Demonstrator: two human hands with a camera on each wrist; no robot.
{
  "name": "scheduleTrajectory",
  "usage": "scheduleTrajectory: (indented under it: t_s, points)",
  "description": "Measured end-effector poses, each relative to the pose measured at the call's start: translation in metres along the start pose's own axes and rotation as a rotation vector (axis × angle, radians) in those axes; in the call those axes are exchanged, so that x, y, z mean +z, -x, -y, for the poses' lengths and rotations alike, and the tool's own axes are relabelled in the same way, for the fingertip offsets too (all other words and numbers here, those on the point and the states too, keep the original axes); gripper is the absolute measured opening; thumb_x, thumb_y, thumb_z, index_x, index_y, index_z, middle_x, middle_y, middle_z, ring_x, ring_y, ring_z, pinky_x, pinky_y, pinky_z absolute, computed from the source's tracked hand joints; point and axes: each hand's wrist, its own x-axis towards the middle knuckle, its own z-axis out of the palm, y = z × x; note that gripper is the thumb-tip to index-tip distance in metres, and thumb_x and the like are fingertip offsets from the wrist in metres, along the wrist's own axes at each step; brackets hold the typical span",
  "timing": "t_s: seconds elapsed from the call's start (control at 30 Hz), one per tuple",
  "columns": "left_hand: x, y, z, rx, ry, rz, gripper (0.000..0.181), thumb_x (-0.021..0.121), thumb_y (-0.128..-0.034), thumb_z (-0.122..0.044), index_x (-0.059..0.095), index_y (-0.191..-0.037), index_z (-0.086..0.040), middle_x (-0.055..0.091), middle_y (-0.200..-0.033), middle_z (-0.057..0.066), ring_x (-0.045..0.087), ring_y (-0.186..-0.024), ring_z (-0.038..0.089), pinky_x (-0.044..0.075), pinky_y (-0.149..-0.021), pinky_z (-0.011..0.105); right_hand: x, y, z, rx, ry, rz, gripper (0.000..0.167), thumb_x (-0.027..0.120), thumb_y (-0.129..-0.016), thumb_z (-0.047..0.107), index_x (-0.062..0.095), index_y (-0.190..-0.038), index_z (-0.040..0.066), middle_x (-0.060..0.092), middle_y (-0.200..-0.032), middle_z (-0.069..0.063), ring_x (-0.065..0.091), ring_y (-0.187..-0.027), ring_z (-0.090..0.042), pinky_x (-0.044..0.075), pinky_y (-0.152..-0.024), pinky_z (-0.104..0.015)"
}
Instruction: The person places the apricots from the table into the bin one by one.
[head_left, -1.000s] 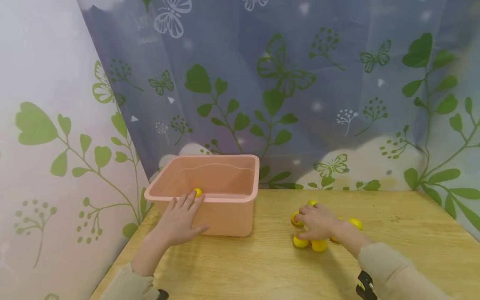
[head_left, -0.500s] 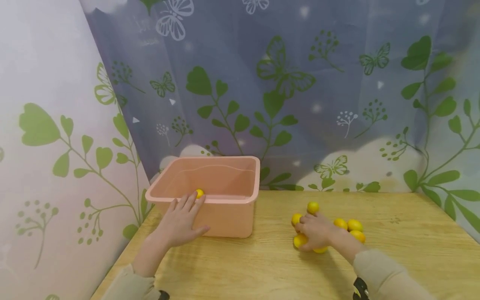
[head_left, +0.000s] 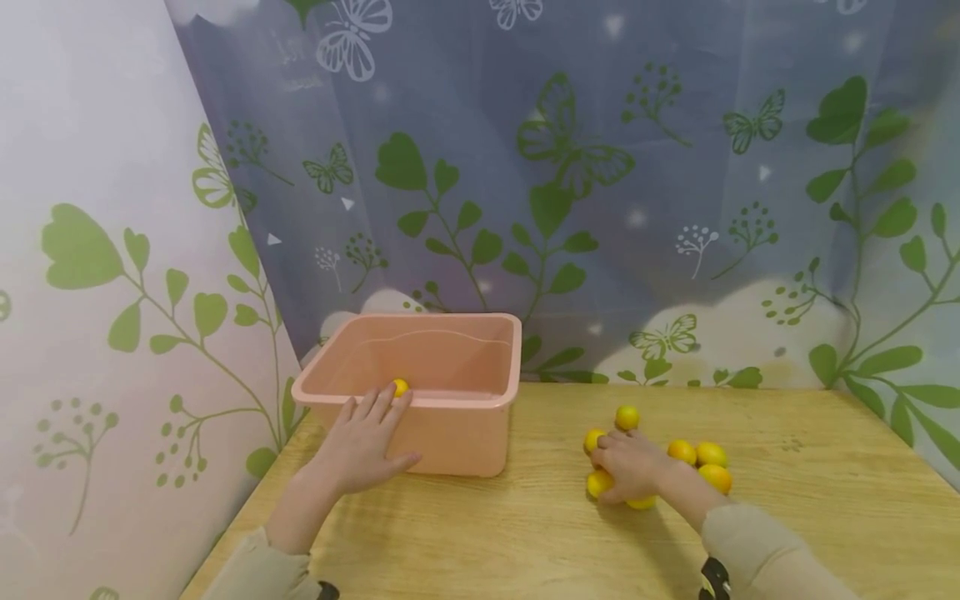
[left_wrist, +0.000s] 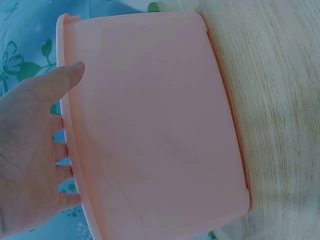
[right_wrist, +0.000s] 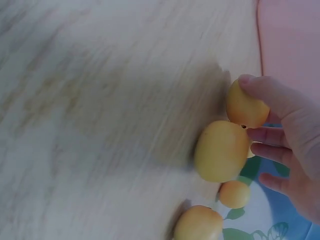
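Observation:
My left hand (head_left: pixel 360 446) lies over the near rim of a pink bin (head_left: pixel 450 437), its fingers extended across the edge. The left wrist view has the thumb of this hand (left_wrist: pixel 37 145) against the outer wall of the bin (left_wrist: pixel 155 120), the fingertips behind the rim. A yellow fruit (head_left: pixel 401 387) shows inside the bin. On the wooden table, my right hand (head_left: pixel 633 467) is low over a cluster of yellow fruits. In the right wrist view, thumb and fingers of this hand (right_wrist: pixel 295 135) hold one yellow fruit (right_wrist: pixel 247 106), beside a larger-looking one (right_wrist: pixel 221 151).
Around the right hand lie yellow fruits, one behind it (head_left: pixel 627 417) and three to its right, including an orange-tinted one (head_left: pixel 716 477). The wooden table (head_left: pixel 480 533) meets a patterned curtain (head_left: pixel 480 167) at the back and a pale patterned one at left.
Since a second ago my right hand has shifted slightly left and down, closing in on the front fruits; the rear and right-hand fruits show more fully. My left hand keeps its place on the rim.

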Motion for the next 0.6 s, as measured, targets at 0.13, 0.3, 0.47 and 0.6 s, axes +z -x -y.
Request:
scheduleTrajectory:
  t_s: [0.13, 0.3, 0.47, 0.6]
  points:
    - [-0.002, 0.001, -0.001, 0.001, 0.01, 0.0, 0.081, 0.057, -0.0875, -0.047, 0.025, -0.145, 0.0, 0.024, -0.148, 0.024, 0.022, -0.133, 0.043, 0.016, -0.105, 0.06, -0.007, -0.004, 0.0, -0.008, -0.013, -0.008, 0.031, 0.074, -0.071, 0.039, 0.061, -0.084, 0.013, 0.048, -0.081, 0.004, 0.046, -0.078, -0.019, 0.04, -0.068, -0.038]
    - [-0.003, 0.001, -0.001, 0.005, 0.008, -0.001, 0.08, 0.057, -0.0876, -0.046, 0.026, -0.145, 0.0, 0.024, -0.148, 0.024, 0.023, -0.133, 0.043, 0.017, -0.105, 0.06, -0.016, -0.008, -0.001, -0.015, -0.031, -0.01, 0.031, 0.074, -0.07, 0.035, 0.062, -0.087, 0.012, 0.047, -0.081, 0.004, 0.045, -0.077, -0.017, 0.04, -0.068, -0.038]
    - [-0.002, 0.001, 0.0, 0.005, -0.003, 0.001, 0.081, 0.056, -0.0876, -0.047, 0.025, -0.145, 0.0, 0.023, -0.148, 0.023, 0.023, -0.133, 0.042, 0.017, -0.105, 0.06, -0.022, -0.011, -0.001, -0.017, -0.046, -0.021, 0.029, 0.074, -0.07, 0.034, 0.06, -0.084, 0.014, 0.045, -0.079, 0.006, 0.044, -0.075, -0.017, 0.038, -0.07, -0.041]
    - [-0.001, 0.0, 0.001, 0.004, -0.001, 0.0, 0.082, 0.057, -0.0872, -0.048, 0.024, -0.145, 0.0, 0.023, -0.148, 0.023, 0.023, -0.133, 0.042, 0.016, -0.105, 0.06, -0.026, -0.013, -0.002, -0.036, -0.033, -0.043, 0.027, 0.074, -0.072, 0.033, 0.057, -0.082, 0.015, 0.044, -0.078, 0.006, 0.043, -0.074, -0.017, 0.04, -0.071, -0.045]
